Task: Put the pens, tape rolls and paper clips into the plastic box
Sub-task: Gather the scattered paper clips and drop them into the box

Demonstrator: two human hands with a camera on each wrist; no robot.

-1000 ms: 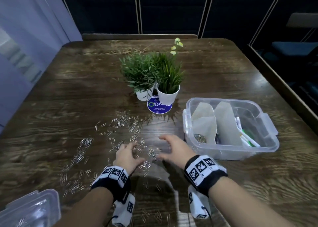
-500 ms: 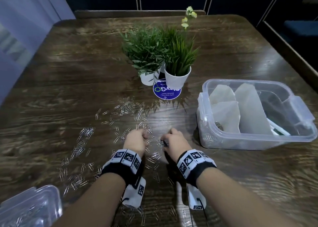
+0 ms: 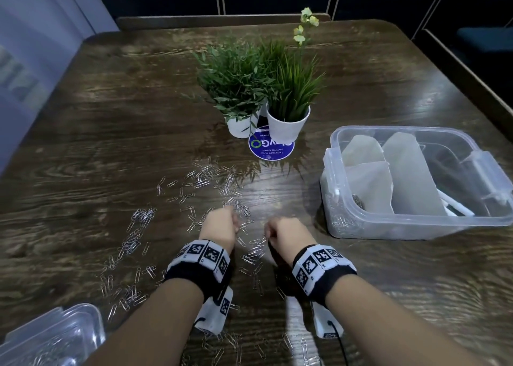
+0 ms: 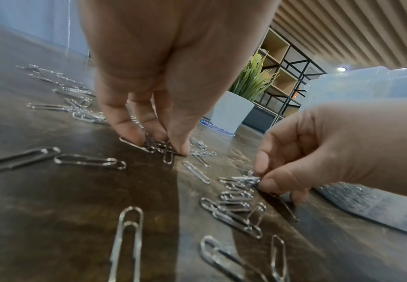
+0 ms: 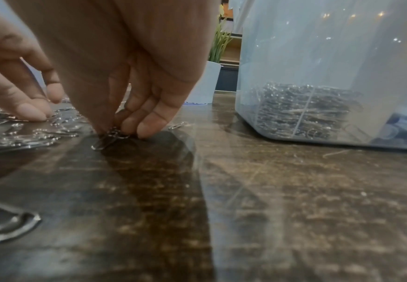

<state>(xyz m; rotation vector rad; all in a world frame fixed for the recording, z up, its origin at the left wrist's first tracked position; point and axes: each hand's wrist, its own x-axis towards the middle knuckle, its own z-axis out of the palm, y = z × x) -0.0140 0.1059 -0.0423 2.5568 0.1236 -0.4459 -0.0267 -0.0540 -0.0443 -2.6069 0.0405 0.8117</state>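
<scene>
Several silver paper clips (image 3: 202,175) lie scattered over the dark wooden table (image 3: 111,116). My left hand (image 3: 220,225) has its fingertips down on the table, pinching a small bunch of paper clips (image 4: 158,147). A little to its right my right hand (image 3: 286,234) pinches another bunch of clips (image 5: 111,134) against the wood. The clear plastic box (image 3: 416,227) stands open right of my right hand; inside are a heap of paper clips (image 5: 303,110), pale tape rolls (image 3: 408,177) and white pens (image 3: 458,209).
Two potted green plants (image 3: 288,127) stand on a blue round sticker (image 3: 270,148) beyond the clips. A clear plastic lid (image 3: 50,335) lies at the near left corner. More clips (image 3: 133,235) trail to the left of my left wrist.
Both hands went from spread flat over the clips to curled together, fingertips pinching clips on the table. My head has moved closer and lower.
</scene>
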